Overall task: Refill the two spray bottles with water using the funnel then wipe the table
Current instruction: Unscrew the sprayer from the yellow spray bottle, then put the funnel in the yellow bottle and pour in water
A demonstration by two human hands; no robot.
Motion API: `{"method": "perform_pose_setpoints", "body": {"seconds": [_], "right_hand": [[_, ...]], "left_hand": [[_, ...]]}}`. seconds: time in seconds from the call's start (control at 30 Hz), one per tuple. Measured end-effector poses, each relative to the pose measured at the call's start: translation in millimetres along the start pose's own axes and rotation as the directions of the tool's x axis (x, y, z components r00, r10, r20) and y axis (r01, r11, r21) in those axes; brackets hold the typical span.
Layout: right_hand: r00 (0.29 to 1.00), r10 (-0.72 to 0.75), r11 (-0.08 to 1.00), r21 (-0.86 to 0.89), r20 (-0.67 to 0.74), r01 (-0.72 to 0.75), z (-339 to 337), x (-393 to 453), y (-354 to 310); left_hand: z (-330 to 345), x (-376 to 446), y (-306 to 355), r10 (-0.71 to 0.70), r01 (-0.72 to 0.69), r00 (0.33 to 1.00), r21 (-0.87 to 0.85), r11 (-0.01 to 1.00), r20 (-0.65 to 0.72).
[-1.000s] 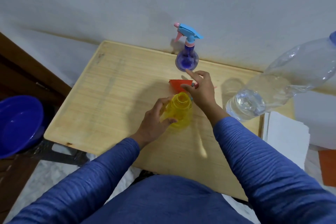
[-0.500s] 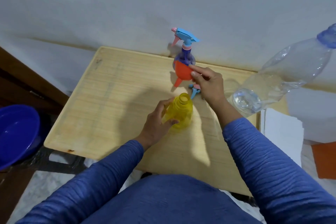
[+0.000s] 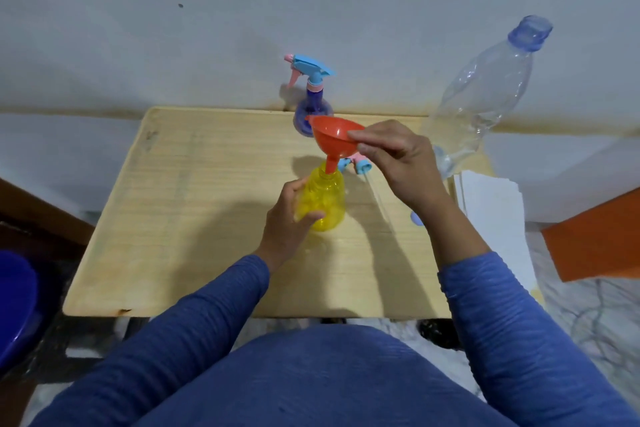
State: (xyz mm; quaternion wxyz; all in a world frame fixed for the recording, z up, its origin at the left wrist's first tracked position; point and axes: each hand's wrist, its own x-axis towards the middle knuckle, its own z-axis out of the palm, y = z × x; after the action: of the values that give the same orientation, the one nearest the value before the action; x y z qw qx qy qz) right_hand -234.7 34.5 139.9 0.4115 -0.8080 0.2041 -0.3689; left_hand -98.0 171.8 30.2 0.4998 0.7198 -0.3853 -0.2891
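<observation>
The left hand grips the uncapped yellow spray bottle steady while the right hand pinches the red funnel rim, its spout seemingly entering the neck, ready for pouring.

We seem to be in a plain room at home: a small wooden table pushed against a bare, stained wall, a blue plastic basin on the marbled floor.
</observation>
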Motion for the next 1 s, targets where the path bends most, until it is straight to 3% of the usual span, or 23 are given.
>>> {"method": "perform_pose_setpoints", "body": {"seconds": [0.37,0.43,0.5,0.57,0.63,0.7,0.77,0.87,1.0], "right_hand": [[0.999,-0.035,0.981,-0.192,0.030,0.040,9,-29,-12],[1.000,-0.019,0.979,-0.203,-0.017,0.015,8,-34,-16],[0.988,0.007,0.978,-0.204,-0.151,-0.038,5,-38,-21],[0.924,-0.025,0.958,-0.272,-0.383,-0.087,1,-39,-23],[0.793,-0.094,0.917,-0.362,-0.601,-0.165,-7,-36,-19],[0.672,-0.140,0.876,-0.408,-0.727,-0.258,-18,-27,-10],[0.620,-0.084,0.847,-0.384,-0.780,-0.368,-30,-17,2],[0.632,0.076,0.847,-0.284,-0.772,-0.449,-42,-6,16],[0.714,0.131,0.904,-0.212,-0.688,-0.370,-54,5,25]], "left_hand": [[1,2,-4,-0.060,0.061,0.998,-0.060,0.996,0.026],[0,1,-6,-0.051,0.053,0.998,-0.064,0.997,0.032],[-1,1,-8,-0.038,0.040,0.999,-0.065,0.997,0.038],[-2,1,-8,-0.024,0.027,0.999,-0.071,0.997,0.047],[-2,1,-8,-0.017,0.021,0.999,-0.080,0.997,0.051],[-2,2,-8,-0.020,0.024,0.999,-0.089,0.996,0.050],[-1,2,-8,-0.028,0.033,0.998,-0.088,0.996,0.053],[0,2,-6,-0.038,0.042,0.998,-0.074,0.996,0.053],[-1,3,-5,-0.064,0.068,0.996,-0.059,0.996,0.059]]}}
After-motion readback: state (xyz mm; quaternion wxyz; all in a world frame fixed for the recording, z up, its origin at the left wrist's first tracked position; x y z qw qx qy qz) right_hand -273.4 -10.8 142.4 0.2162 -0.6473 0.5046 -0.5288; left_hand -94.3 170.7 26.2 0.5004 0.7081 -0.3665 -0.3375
